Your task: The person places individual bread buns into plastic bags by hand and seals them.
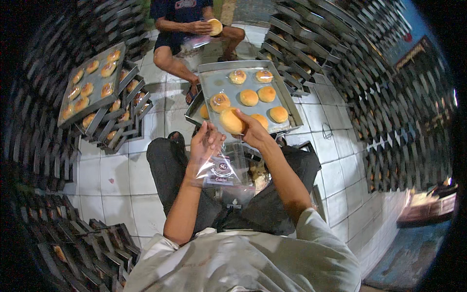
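Observation:
My right hand grips a round golden bun just above the near edge of a metal baking tray. Between the fingers of my left hand is a clear plastic bag with printing on it, hanging over my forearm and lap. On the tray lie several bare buns, one of them a bun at the right. Others are in clear printed wrappers, such as a wrapped bun at the left and another wrapped bun near the far edge.
Opposite me a seated person holds a bun. At left, a tray of wrapped buns tops a crooked stack of trays. More tray stacks line the sides. White floor tiles show between them, with a thin dark loop at right.

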The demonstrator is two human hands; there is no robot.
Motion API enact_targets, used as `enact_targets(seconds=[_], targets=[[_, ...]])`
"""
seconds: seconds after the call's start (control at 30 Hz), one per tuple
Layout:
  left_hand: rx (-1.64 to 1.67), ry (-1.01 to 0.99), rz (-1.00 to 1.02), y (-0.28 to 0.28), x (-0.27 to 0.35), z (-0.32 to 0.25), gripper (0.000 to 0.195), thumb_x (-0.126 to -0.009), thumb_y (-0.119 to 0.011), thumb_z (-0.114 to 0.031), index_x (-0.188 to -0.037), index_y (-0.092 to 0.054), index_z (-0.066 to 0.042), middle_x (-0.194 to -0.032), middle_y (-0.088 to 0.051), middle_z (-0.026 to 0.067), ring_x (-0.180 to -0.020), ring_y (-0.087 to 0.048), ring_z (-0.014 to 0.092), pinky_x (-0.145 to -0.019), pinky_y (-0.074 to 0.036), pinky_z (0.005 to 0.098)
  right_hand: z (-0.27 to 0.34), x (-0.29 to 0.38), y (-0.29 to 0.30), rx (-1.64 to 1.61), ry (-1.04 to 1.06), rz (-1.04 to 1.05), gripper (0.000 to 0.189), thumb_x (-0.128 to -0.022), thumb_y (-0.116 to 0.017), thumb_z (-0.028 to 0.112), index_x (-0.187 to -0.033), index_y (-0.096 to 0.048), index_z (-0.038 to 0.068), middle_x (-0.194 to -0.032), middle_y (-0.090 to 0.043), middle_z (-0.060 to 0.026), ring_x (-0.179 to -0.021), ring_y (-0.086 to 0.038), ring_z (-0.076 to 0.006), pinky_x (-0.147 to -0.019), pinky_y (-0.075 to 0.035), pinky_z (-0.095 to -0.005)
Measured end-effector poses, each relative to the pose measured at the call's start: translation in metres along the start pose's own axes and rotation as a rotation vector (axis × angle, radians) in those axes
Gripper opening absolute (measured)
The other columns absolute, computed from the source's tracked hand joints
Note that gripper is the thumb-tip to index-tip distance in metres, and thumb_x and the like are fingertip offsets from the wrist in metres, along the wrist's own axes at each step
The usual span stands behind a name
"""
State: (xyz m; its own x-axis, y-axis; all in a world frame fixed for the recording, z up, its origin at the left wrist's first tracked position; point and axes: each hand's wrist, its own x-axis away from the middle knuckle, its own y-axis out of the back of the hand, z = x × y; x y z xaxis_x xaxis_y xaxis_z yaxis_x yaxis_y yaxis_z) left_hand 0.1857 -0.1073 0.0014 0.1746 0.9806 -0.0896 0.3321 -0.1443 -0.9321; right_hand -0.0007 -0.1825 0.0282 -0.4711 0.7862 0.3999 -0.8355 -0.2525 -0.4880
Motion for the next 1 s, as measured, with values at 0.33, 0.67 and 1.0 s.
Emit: enact_targets(seconds=[0.33, 0.67, 1.0], targets=[[-0.141, -0.059, -0.404, -0.003, 0.040, 0.042, 0.012, -0.100, -0.061, -0.016, -0.106, -0.057, -0.006, -0.098, -0.067, 0.0055, -0.089, -0.066, 0.015, -0.079, -0.056, 0.0299, 0.014, 0.063, -0.004, 0.325, -0.060, 0.208, 0.045, -0.100, -0.059, 0.042, -0.115, -0.067, 0.001, -0.107, -0.069, -0.0039, -0.094, -0.065, -0.0082, -0.078, -0.055, -0.0258], [-0.354, -0.127, -0.336, -0.023, 0.027, 0.052, 0.012, -0.101, -0.058, -0.020, -0.107, -0.060, -0.009, -0.102, -0.069, 0.0061, -0.089, -0.068, 0.018, -0.078, -0.056, 0.0314, -0.011, 0.129, -0.001, 0.286, 0.510, -0.249, 0.028, -0.096, -0.069, 0.029, -0.105, -0.059, 0.004, -0.086, -0.064, -0.0002, -0.079, -0.058, -0.0088, -0.072, -0.047, -0.0239], [-0.692, -0.305, 0.055, -0.154, 0.049, 0.033, 0.011, -0.093, -0.069, -0.010, -0.094, -0.061, -0.002, -0.097, -0.065, 0.0069, -0.081, -0.057, 0.010, -0.075, -0.046, 0.0252, 0.008, 0.202, -0.047, 0.114, 0.940, -0.298, 0.018, -0.094, -0.069, 0.013, -0.086, -0.057, 0.004, -0.089, -0.064, -0.0032, -0.081, -0.058, -0.0111, -0.074, -0.047, -0.0254]])
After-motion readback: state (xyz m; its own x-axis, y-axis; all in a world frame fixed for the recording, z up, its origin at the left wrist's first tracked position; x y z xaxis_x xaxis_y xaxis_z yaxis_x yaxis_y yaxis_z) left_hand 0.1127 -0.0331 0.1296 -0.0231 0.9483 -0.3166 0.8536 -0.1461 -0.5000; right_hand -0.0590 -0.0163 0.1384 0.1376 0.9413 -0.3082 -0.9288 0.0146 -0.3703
